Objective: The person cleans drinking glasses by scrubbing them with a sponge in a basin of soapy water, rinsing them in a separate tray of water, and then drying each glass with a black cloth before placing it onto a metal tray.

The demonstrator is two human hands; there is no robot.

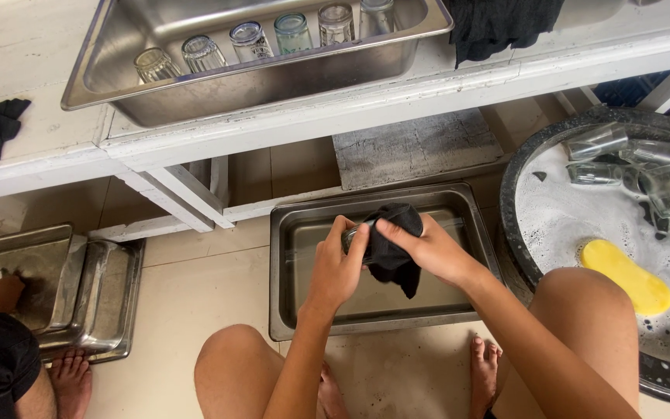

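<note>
My left hand (336,264) grips a clear drinking glass (353,235) held sideways over a steel tray of water (292,233) on the floor. My right hand (432,250) presses a black cloth (393,248) against and into the glass's mouth. Most of the glass is hidden by the cloth and my fingers. Both hands are close together above the tray's middle.
A large dark basin (517,167) of soapy water on the right holds several glasses (637,167) and a yellow sponge (626,275). A steel tray (102,62) on the white counter holds several upturned glasses (250,40). Black cloths (498,23) lie on the counter. Stacked steel trays (94,299) and another person's foot (71,380) are at left.
</note>
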